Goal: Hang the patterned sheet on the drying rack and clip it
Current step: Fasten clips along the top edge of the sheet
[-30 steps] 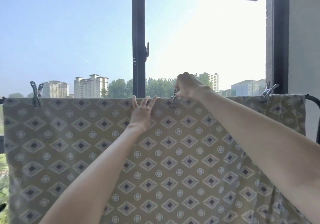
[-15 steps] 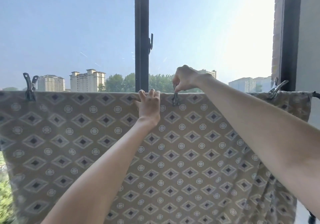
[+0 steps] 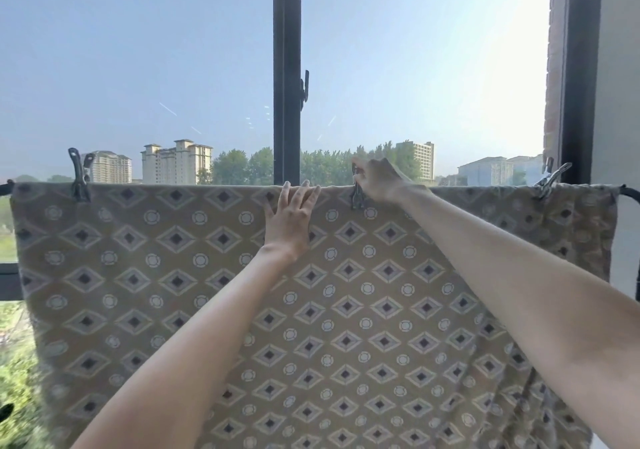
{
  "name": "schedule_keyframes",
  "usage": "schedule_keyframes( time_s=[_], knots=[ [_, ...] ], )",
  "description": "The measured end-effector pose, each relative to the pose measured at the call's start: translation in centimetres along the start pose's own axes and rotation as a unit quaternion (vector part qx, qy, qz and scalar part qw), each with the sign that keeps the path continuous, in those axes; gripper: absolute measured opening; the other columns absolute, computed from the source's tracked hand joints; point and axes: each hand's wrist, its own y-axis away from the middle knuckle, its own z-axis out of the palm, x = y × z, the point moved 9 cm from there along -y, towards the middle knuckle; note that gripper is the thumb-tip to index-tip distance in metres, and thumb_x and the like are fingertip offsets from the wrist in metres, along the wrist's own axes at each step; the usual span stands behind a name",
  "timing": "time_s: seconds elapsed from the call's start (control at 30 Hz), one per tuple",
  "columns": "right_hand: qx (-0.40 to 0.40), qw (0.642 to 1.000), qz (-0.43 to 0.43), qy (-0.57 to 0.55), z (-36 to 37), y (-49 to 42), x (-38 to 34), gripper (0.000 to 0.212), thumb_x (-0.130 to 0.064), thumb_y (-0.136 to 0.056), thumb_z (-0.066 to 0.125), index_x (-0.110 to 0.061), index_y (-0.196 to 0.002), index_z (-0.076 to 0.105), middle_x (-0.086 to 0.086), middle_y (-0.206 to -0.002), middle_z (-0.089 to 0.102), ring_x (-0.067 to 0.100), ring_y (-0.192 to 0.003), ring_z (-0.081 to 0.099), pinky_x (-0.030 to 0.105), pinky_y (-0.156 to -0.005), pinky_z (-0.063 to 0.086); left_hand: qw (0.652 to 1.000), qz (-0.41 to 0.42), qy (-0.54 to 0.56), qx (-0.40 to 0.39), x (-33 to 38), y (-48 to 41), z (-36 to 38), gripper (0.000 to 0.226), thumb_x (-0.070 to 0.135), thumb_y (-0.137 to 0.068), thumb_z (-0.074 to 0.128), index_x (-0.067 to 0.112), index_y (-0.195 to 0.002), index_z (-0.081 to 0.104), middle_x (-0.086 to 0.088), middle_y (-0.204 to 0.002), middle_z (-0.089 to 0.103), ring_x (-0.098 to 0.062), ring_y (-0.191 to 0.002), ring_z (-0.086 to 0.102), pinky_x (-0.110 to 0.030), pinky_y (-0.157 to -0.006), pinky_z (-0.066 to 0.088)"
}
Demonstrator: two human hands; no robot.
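The patterned sheet [image 3: 180,275], tan with diamonds and circles, hangs over the drying rack's top bar, whose dark end [image 3: 631,192] shows at the right. A metal clip [image 3: 80,180] holds the sheet's left end and another clip [image 3: 551,182] holds its right end. My left hand [image 3: 289,221] presses flat on the sheet just under the top edge, fingers straight. My right hand [image 3: 379,181], slightly blurred, pinches the handles of the middle clip [image 3: 357,197], whose jaws sit over the sheet's top edge.
A dark window frame post [image 3: 286,74] with a latch [image 3: 304,90] stands right behind the rack. The window's right frame [image 3: 576,77] and a white wall [image 3: 620,102] are at the right. Buildings and trees lie outside.
My left hand's fingers have straightened and slid a little down the sheet. My right hand has loosened from a tight fist at the middle clip. The view has shifted slightly.
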Motion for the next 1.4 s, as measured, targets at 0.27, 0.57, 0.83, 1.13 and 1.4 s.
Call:
schedule_keyframes(
  time_s=[0.27,0.57,0.83,1.13,1.4],
  knots=[
    [0.145,0.989,-0.019,-0.005,-0.2,2.6,1.1,0.046,-0.004,-0.095,0.048,-0.02,-0.138,0.041,0.013,-0.126,0.049,0.023,-0.098,0.06,0.038,-0.088,0.054,1.0,-0.014,0.017,-0.013,-0.7,0.7,0.3,0.087,-0.01,-0.09,0.038,0.035,-0.147,-0.008,0.01,-0.155,-0.019,-0.019,-0.142,-0.021,-0.057,-0.112,0.021],
    [0.098,0.991,0.01,-0.087,0.0,1.1,-0.1,0.023,-0.02,-0.103,0.033,-0.015,-0.113,0.052,0.0,-0.079,0.059,0.015,-0.063,0.053,0.029,-0.062,0.044,1.0,-0.009,-0.014,0.015,-0.5,0.3,-0.3,0.084,0.006,-0.092,0.05,0.034,-0.149,-0.005,0.004,-0.158,-0.005,-0.026,-0.144,-0.014,-0.057,-0.106,-0.011],
    [0.105,0.961,0.039,-0.253,-0.4,-0.2,1.7,0.02,-0.019,-0.1,0.044,-0.011,-0.108,0.06,-0.006,-0.097,0.058,-0.001,-0.045,0.044,0.009,-0.038,0.036,0.998,0.003,-0.035,0.057,-0.7,-0.3,0.0,0.075,0.014,-0.095,0.049,0.034,-0.149,0.0,0.0,-0.152,0.011,-0.028,-0.143,-0.002,-0.064,-0.108,-0.007],
    [0.113,0.919,0.101,-0.364,0.3,-0.5,3.5,0.018,-0.023,-0.095,0.053,-0.014,-0.107,0.064,-0.002,-0.066,0.055,0.012,-0.049,0.04,0.027,-0.052,0.041,0.997,-0.006,-0.019,0.075,-0.5,-0.7,-0.1,0.078,0.007,-0.093,0.048,0.033,-0.149,0.002,0.0,-0.144,0.019,-0.031,-0.141,0.003,-0.066,-0.103,-0.011],
    [0.136,0.96,0.068,-0.236,0.0,1.1,2.3,0.039,-0.009,-0.099,0.044,-0.018,-0.137,0.039,0.013,-0.103,0.065,0.017,-0.053,0.057,0.023,-0.049,0.049,0.999,0.005,-0.012,0.046,-0.3,-1.1,0.9,0.085,0.001,-0.093,0.046,0.036,-0.148,-0.009,0.005,-0.157,-0.008,-0.029,-0.143,-0.016,-0.07,-0.106,0.0]
  ],
)
